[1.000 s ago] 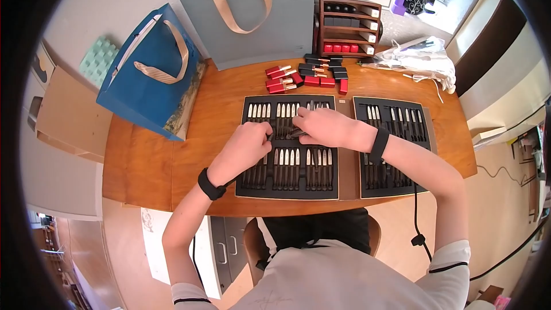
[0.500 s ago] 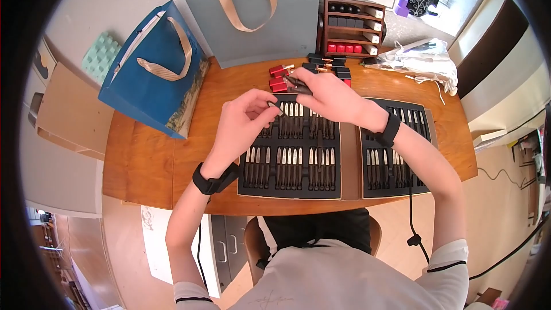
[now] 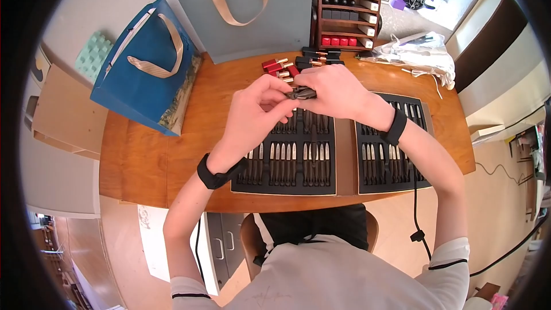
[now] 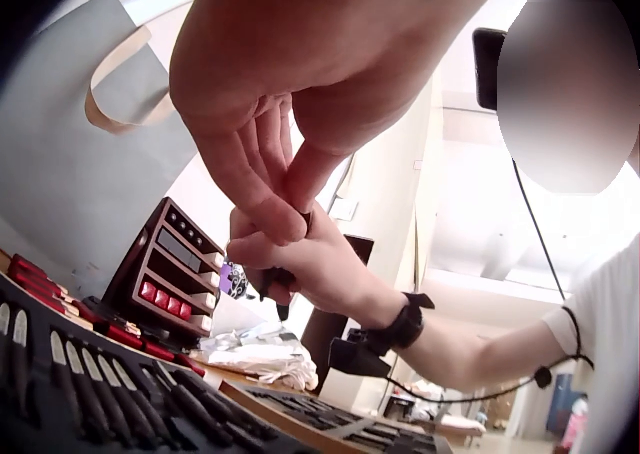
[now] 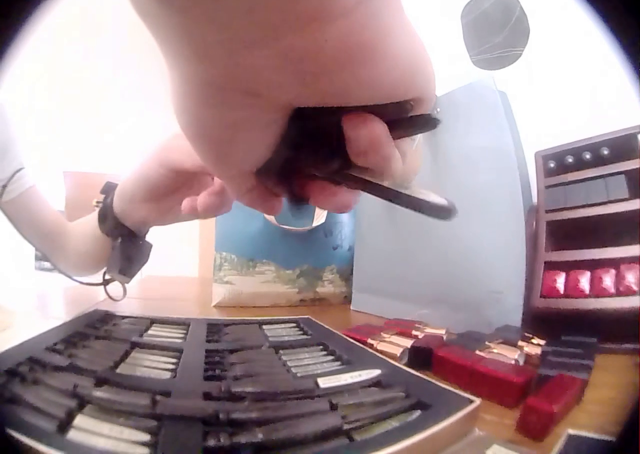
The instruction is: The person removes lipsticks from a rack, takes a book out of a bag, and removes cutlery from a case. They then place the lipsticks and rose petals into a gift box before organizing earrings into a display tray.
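Note:
Over the left black tray (image 3: 283, 192), my left hand (image 3: 252, 112) and right hand (image 3: 336, 92) meet. Slim dark sticks (image 3: 302, 93) are bunched in my right hand; in the right wrist view, one stick (image 5: 410, 202) juts beyond its curled fingers. My left thumb and fingertips come together at the end of the bunch, pinching a dark stick that is mostly hidden. Rows of similar dark-handled sticks with pale pointed tips (image 3: 282, 152) fill the left tray. Beside it, the right tray (image 3: 396, 188) holds more of them.
Red lipsticks (image 3: 274, 65) and black ones (image 3: 321, 54) lie behind the trays. A wooden rack (image 3: 348, 24), a grey paper bag (image 3: 247, 37) and a blue bag (image 3: 138, 80) stand at the back. White plastic wrapping (image 3: 422, 60) lies at the back right.
Both hands have risen out of the left tray toward the back. The right hand carries dark sticks over the lipsticks, then comes left, and the left hand joins it there.

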Available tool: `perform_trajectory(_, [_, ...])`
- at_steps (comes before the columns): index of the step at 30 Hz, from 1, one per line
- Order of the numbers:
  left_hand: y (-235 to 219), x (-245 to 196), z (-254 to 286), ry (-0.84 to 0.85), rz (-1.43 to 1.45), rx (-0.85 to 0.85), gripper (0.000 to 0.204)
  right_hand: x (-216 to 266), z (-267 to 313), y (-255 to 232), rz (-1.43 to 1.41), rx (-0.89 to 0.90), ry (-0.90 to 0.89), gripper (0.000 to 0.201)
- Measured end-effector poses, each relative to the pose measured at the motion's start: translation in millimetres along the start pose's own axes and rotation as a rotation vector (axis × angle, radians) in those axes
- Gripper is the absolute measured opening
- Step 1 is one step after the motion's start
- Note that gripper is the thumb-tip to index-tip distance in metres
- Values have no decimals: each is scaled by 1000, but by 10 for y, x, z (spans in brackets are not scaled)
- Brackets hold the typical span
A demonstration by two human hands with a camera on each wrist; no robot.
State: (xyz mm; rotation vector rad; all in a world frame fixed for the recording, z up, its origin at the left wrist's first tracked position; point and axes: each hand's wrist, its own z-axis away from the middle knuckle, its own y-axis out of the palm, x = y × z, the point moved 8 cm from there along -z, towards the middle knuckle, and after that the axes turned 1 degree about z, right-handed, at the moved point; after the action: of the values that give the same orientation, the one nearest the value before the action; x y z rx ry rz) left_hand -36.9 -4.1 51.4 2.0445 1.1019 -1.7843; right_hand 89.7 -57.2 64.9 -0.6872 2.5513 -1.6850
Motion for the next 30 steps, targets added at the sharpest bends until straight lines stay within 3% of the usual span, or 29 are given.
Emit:
perform_trajectory(2, [69,-37,54,69,-182,18,34,-130,52,44,73,-1,-10,25])
perform_trajectory(3, [129,-41,113,25,-307,104,45,-212,71,66,81,51,6,26])
perform_trajectory(6, [351,-49,321,362,-588,204,48,-408,176,200,111,186,31,27])
perform_trajectory(10, [587,82,475,375,-849,509,61,-397,236,324,93,293,48,24])
perform_trajectory(12, [738,19,546,515,-781,588,57,-360,218,345,15,280,30,26])
perform_trajectory(14, [852,0,637,697,-800,627,53,-272,198,453,68,395,-22,31])
perform_trajectory(18, [940,260,639,569,-894,788,37,-300,228,675,53,476,-140,35])
perform_trajectory(21, [873,292,631,681,-831,615,14,-315,246,629,120,476,-104,35])
perform_trajectory(30, [746,262,673,640,-927,590,16,-334,261,544,163,469,-116,33])
